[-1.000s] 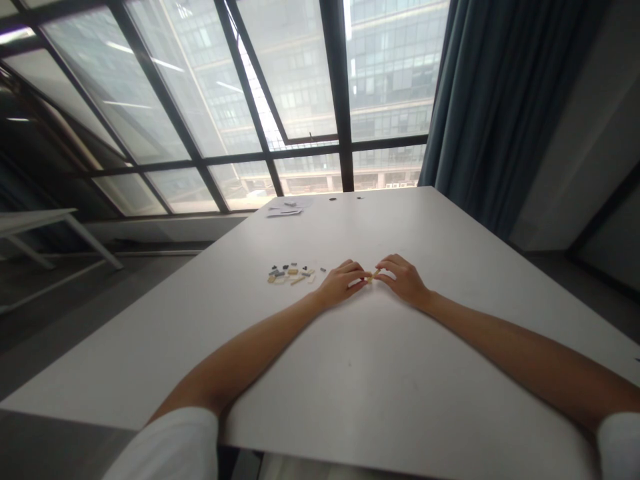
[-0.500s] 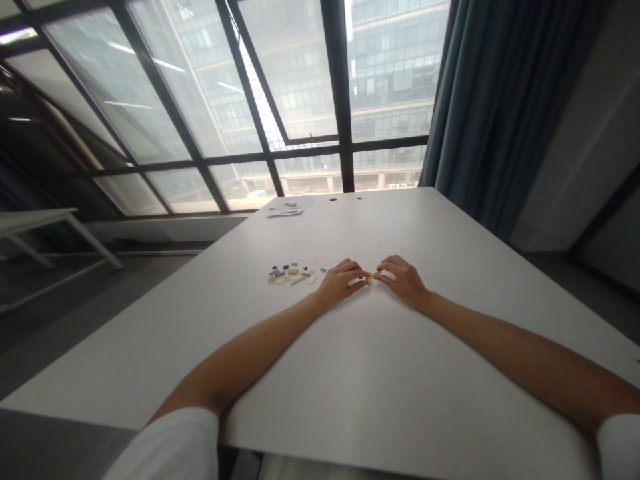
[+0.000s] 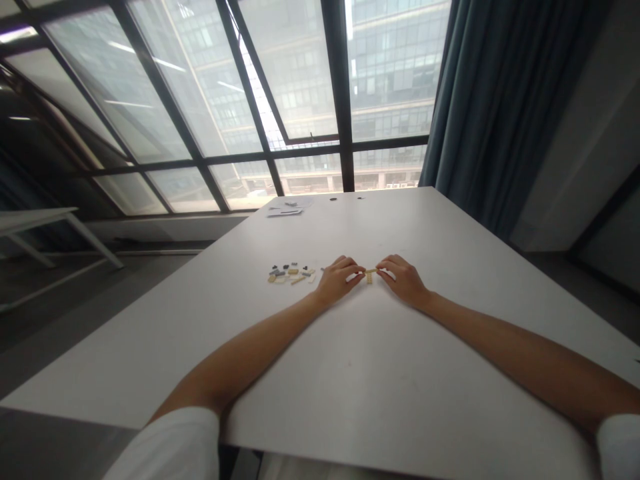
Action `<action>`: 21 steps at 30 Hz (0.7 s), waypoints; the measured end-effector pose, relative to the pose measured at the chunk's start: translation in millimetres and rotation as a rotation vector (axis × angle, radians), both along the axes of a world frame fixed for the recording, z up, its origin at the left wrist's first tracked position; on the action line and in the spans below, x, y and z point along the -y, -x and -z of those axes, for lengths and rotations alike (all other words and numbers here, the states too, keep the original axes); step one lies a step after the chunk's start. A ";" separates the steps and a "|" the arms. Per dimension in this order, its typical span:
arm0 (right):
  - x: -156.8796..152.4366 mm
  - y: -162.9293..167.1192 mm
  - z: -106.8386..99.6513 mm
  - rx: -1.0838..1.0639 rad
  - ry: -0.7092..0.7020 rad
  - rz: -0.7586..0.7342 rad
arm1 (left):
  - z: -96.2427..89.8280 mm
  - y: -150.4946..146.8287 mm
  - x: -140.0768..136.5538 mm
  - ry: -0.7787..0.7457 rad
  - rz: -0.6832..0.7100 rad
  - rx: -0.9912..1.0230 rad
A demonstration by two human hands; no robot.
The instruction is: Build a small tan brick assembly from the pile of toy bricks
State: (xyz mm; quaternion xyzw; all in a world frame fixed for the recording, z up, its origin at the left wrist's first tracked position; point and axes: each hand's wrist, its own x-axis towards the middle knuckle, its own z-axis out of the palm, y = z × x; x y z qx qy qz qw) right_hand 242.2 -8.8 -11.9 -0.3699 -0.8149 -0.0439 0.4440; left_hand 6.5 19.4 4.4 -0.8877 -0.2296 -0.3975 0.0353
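Between my two hands is a small tan T-shaped piece of joined building bricks (image 3: 369, 275), with a bar across the top and a stem pointing toward me. My left hand (image 3: 341, 277) pinches the left end of the bar between thumb and fingers. On the other side, my right hand (image 3: 401, 277) pinches the bar's right end. Left of my left hand lies a loose group of tan, grey and black building bricks (image 3: 293, 272). Their exact shapes are too small to make out.
The white table (image 3: 320, 387) stretches from my body toward the windows. Sheets of paper (image 3: 286, 211) lie at its far left, and a small dark round object (image 3: 333, 199) sits near the far edge. A blue curtain (image 3: 480, 120) hangs at the right; another table (image 3: 40, 220) stands far left.
My left fingers have shifted slightly, and the tan piece now shows more clearly as a T shape. Both hands stay in nearly the same place; the loose bricks have not moved.
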 end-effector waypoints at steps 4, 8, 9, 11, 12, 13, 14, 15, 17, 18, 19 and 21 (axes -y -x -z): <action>0.2 0.2 0.4 -0.004 0.006 -0.007 | 0.8 0.2 -0.6 -0.005 -0.025 0.001; -0.3 0.3 2.2 0.005 0.013 -0.020 | 1.3 0.4 -1.4 -0.003 -0.046 0.009; -0.6 0.2 2.7 0.009 0.017 -0.022 | 1.3 0.4 -1.5 -0.001 -0.050 0.010; -1.2 0.1 3.6 0.015 0.023 -0.023 | 1.1 0.2 -1.2 0.000 -0.054 0.009; -1.5 0.1 3.9 0.016 0.023 -0.022 | 0.8 0.1 -0.9 -0.001 -0.055 0.010; -1.7 0.0 4.0 0.017 0.024 -0.021 | 0.6 0.0 -0.5 -0.002 -0.057 0.013; -1.8 -0.1 4.1 0.019 0.024 -0.022 | 0.4 -0.1 -0.2 -0.004 -0.059 0.016; -1.8 -0.2 4.1 0.022 0.023 -0.022 | 0.3 -0.2 0.1 -0.005 -0.060 0.018; -1.6 -0.3 3.8 0.025 0.022 -0.023 | 0.3 -0.2 0.2 -0.004 -0.063 0.018; -1.4 -0.4 3.7 0.025 0.021 -0.023 | 0.5 -0.2 0.2 -0.003 -0.066 0.017; -1.1 -0.5 3.7 0.024 0.020 -0.023 | 0.6 -0.1 0.0 -0.002 -0.069 0.014; -0.7 -0.5 3.6 0.025 0.021 -0.024 | 0.9 -0.2 -0.2 0.002 -0.076 0.013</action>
